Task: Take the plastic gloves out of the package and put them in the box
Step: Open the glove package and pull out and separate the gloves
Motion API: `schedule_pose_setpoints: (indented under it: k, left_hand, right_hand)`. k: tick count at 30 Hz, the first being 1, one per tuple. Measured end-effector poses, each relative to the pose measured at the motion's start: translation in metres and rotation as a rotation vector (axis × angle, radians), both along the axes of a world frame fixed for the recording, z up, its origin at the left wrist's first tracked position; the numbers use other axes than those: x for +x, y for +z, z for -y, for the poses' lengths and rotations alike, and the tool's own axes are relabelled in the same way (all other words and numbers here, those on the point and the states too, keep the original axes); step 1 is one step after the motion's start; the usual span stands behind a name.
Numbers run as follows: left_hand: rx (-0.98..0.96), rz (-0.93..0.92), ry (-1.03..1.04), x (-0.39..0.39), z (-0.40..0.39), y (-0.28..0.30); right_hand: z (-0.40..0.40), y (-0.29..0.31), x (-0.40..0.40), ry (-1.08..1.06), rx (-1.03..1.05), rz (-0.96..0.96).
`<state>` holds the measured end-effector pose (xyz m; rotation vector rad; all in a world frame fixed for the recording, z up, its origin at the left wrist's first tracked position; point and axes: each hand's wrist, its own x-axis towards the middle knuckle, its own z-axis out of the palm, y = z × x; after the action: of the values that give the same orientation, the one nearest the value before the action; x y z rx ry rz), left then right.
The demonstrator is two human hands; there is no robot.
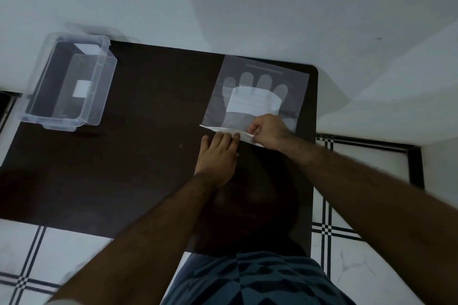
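Note:
A flat clear package point(292, 86) lies on the far right of the dark table point(148, 156). Through it I see the pale plastic gloves point(247, 80), fingers pointing away from me, and a white label. The package's near edge is a white flap point(215, 129). My right hand point(269, 131) pinches this flap at its right part. My left hand point(216, 156) presses its fingertips flat on the flap's middle. An open clear plastic box point(69, 82) stands at the table's far left corner, with nothing in it except white stickers on its walls.
The table's far edge meets a white wall. Its right edge lies just past the package. Tiled floor with dark lines shows to the right and at the near left. My patterned blue shirt fills the bottom middle.

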<state>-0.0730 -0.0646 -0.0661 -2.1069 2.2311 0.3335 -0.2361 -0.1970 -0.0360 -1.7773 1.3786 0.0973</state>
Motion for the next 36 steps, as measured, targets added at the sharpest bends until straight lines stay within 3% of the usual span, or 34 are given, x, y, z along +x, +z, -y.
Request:
schedule_pose_setpoints:
  k: [8,20,26,33,36]
  left_hand:
    - [0.061,-0.061,0.143,-0.003,0.007,0.009]
    - [0.045,-0.011,0.041,0.007,0.013,0.018]
    - [-0.003,-0.048,0.067,0.006,0.008,0.013]
    - [0.031,-0.147,0.297,0.001,0.028,0.024]
    - [0.022,-0.136,0.267,0.0,0.029,0.027]
  right_hand:
    - [0.001,0.0,-0.001,0.017,-0.012,0.004]
    - [-0.002,-0.004,0.001,0.019,-0.067,0.007]
    - [-0.004,-0.009,-0.001,-0.027,-0.22,0.031]
    - [-0.006,-0.007,-0.002,-0.074,-0.447,0.105]
    - [-0.004,-0.009,-0.002,-0.103,-0.49,0.107]
